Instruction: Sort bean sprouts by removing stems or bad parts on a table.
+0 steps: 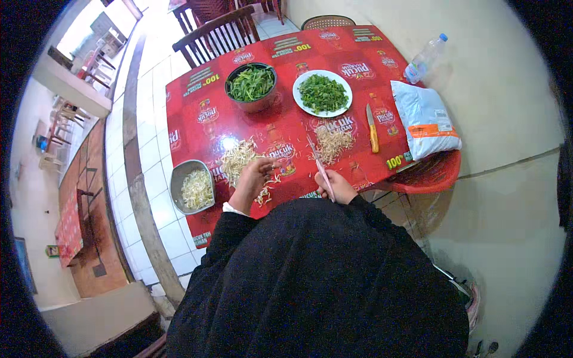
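My right hand (pixel 338 188) grips a slim knife (pixel 321 168) with a pinkish handle, its tip pointing away from me. Just beyond that tip lies a loose heap of thin brownish sprout trimmings (pixel 332 143). My left hand (pixel 254 176) hovers at the near right side of a pile of bean sprouts (pixel 237 159), fingers curled; whether a sprout is between them is too small to tell. More sprouts (pixel 264 194) are scattered below this hand. To its left, a grey bowl (pixel 178 179) at the table's edge contains pale bean sprouts (pixel 197 190).
On the red printed tablecloth (pixel 188 105) stand a dark bowl (pixel 255 105) of leafy greens and a white plate (pixel 299 105) of chopped greens. A yellow-handled knife (pixel 373 129), a white parcel (pixel 425 118) and a plastic bottle (pixel 425 58) are at the right. Chairs (pixel 219 38) stand beyond.
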`<action>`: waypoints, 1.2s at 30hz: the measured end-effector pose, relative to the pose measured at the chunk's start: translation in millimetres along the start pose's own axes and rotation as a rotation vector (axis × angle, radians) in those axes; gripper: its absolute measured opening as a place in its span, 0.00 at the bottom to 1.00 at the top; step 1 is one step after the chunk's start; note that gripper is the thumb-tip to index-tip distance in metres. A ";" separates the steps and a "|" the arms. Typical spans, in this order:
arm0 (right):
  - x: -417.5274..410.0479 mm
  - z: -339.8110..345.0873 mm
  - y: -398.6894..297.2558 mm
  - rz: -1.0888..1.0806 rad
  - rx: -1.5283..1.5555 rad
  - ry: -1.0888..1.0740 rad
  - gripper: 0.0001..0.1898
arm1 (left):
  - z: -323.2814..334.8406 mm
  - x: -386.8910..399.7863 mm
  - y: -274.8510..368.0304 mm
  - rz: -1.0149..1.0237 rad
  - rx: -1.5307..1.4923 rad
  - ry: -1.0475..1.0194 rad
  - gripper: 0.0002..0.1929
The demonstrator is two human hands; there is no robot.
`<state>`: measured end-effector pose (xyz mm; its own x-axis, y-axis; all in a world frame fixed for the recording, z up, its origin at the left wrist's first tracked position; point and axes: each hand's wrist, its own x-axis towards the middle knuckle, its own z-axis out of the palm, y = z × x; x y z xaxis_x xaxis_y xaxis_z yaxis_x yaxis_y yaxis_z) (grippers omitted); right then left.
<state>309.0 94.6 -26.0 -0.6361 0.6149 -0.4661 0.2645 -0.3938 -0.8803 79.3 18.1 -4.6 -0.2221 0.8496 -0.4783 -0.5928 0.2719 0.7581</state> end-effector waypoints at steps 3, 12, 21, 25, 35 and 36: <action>-1.4 2.8 -2.4 0.002 0.024 -0.019 0.23 | 10.5 0.0 7.8 0.011 -0.022 -0.039 0.08; 1.3 -0.3 -1.6 -0.024 -0.036 -0.038 0.24 | 6.9 29.2 -10.4 0.310 0.588 -0.016 0.15; 7.8 1.1 6.8 -0.104 -0.152 -0.137 0.28 | 20.8 38.9 -6.2 0.349 0.639 -0.002 0.19; 8.9 -0.5 8.4 -0.065 -0.210 -0.136 0.31 | 39.6 37.2 -0.5 0.343 0.616 0.000 0.28; -4.7 -5.8 -3.3 -0.122 -0.184 0.020 0.18 | 50.6 53.0 -7.7 0.350 0.678 -0.110 0.29; -6.5 -5.1 -5.8 -0.112 -0.094 0.038 0.17 | 50.4 53.8 -7.7 0.348 0.681 -0.107 0.28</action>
<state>315.2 96.4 -18.3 -0.6380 0.6777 -0.3656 0.2614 -0.2560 -0.9307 110.9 84.5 -13.9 -0.2116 0.9668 -0.1436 0.1118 0.1699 0.9791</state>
